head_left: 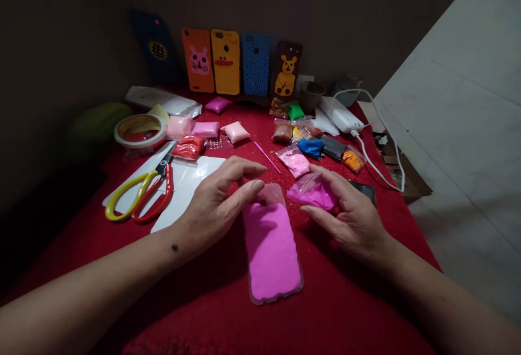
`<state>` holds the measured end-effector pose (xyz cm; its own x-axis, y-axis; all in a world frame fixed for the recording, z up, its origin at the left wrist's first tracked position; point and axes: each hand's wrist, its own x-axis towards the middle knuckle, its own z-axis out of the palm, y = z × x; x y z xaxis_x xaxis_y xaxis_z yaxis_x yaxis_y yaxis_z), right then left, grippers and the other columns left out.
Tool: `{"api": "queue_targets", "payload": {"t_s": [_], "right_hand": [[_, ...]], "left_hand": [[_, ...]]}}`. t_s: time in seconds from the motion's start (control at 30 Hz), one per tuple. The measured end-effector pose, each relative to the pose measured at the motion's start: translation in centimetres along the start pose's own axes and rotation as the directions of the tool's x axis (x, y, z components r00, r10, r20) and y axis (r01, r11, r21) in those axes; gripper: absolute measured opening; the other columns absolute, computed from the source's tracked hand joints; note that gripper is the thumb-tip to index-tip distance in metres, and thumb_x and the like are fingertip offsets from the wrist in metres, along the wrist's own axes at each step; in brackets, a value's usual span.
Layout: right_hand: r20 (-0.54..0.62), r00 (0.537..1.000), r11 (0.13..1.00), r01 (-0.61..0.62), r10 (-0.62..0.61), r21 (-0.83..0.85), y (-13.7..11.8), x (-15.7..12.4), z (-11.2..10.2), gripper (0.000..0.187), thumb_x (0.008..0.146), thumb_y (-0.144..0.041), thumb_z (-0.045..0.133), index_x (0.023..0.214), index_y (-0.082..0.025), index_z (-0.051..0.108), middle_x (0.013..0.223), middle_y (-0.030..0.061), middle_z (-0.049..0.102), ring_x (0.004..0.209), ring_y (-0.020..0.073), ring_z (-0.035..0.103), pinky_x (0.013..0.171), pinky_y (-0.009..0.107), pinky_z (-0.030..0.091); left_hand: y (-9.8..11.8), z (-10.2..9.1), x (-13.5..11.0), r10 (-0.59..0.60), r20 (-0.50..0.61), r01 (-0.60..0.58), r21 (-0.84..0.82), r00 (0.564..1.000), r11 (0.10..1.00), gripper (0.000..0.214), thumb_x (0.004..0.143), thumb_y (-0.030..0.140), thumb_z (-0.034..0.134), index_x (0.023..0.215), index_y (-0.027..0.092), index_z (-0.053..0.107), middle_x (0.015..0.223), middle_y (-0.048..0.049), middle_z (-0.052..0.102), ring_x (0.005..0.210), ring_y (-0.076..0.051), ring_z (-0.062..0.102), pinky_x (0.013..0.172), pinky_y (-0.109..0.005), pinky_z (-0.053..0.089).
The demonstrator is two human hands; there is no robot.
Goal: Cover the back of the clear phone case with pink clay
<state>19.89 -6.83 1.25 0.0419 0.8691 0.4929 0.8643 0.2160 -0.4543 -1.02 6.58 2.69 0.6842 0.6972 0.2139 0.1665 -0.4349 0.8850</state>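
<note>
A clear phone case [278, 194] lies flat on the red cloth, most of its back covered by a smooth layer of pink clay [272, 252]; only the top end shows bare. My left hand [217, 197] is held over the upper left of the case, thumb and fingers apart and nothing in them. To the right of the case, my right hand [352, 216] grips a small clear bag of magenta clay [312, 195] between thumb and fingers. Just behind that bag lies a bag of light pink clay [293, 162]. A thin pink stick [267, 157] rests beyond the case.
Scissors [152, 195] with yellow and red handles lie on white sheets [189, 189] at left, near a tape roll [140, 131]. Several clay bags [311, 146] spread across the back. Decorated phone cases [226, 62] lean on the wall. A white cable [370, 166] loops at right.
</note>
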Motion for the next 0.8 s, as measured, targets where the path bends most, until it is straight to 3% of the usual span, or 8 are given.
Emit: {"api": "queue_targets", "payload": {"t_s": [0.13, 0.3, 0.5, 0.67, 0.8], "right_hand": [[0.073, 0.989, 0.988, 0.117, -0.125, 0.101, -1.2, -0.4, 0.2, 0.055, 0.094, -0.023, 0.060, 0.146, -0.011, 0.046, 0.118, 0.0163, 0.068, 0.108, 0.0204, 0.068, 0.093, 0.030, 0.055], [0.143, 0.980, 0.976, 0.111, -0.139, 0.188, -1.6, -0.7, 0.5, 0.068, 0.091, -0.023, 0.064, 0.153, -0.015, 0.037, 0.124, 0.0153, 0.066, 0.112, 0.0206, 0.067, 0.097, 0.030, 0.053], [0.236, 0.966, 0.957, 0.034, -0.106, 0.289, -1.8, -0.6, 0.3, 0.074, 0.090, -0.023, 0.065, 0.156, -0.021, 0.033, 0.140, 0.0135, 0.061, 0.128, 0.0231, 0.059, 0.108, 0.035, 0.047], [0.287, 0.953, 0.960, 0.015, -0.098, 0.280, -1.7, -0.6, 0.3, 0.073, 0.091, -0.025, 0.064, 0.156, -0.017, 0.033, 0.145, 0.0174, 0.057, 0.132, 0.0256, 0.056, 0.109, 0.039, 0.046], [0.327, 0.940, 0.967, 0.013, -0.099, 0.255, -1.6, -0.6, 0.2, 0.075, 0.091, -0.027, 0.064, 0.157, -0.020, 0.029, 0.144, 0.0159, 0.059, 0.131, 0.0271, 0.057, 0.108, 0.042, 0.048]], "left_hand": [[0.5, 0.3, -0.1, -0.175, 0.209, 0.238, -0.333, 0.962, 0.912, 0.022, 0.093, 0.038, 0.063, 0.100, 0.020, 0.072, 0.090, -0.0002, 0.071, 0.084, -0.011, 0.063, 0.078, -0.022, 0.047], [0.6, 0.6, -0.1, -0.149, 0.412, 0.334, -0.426, 0.899, 0.841, 0.017, 0.091, 0.032, 0.067, 0.088, 0.017, 0.074, 0.075, 0.0023, 0.065, 0.068, -0.006, 0.053, 0.066, -0.018, 0.041], [1.0, 0.5, -0.2, -0.148, 0.463, 0.363, -0.418, 0.874, 0.833, 0.018, 0.089, 0.028, 0.067, 0.082, 0.013, 0.071, 0.071, 0.0021, 0.062, 0.064, -0.007, 0.050, 0.062, -0.020, 0.038], [1.1, 0.4, -0.2, -0.217, 0.468, 0.396, -0.327, 0.857, 0.858, 0.023, 0.088, 0.032, 0.065, 0.077, 0.012, 0.069, 0.067, 0.0025, 0.059, 0.062, -0.008, 0.047, 0.061, -0.022, 0.035], [1.0, 0.6, -0.2, -0.243, 0.467, 0.413, -0.307, 0.850, 0.857, 0.025, 0.088, 0.034, 0.064, 0.077, 0.013, 0.069, 0.071, 0.0019, 0.060, 0.066, -0.009, 0.047, 0.064, -0.022, 0.036]]}}
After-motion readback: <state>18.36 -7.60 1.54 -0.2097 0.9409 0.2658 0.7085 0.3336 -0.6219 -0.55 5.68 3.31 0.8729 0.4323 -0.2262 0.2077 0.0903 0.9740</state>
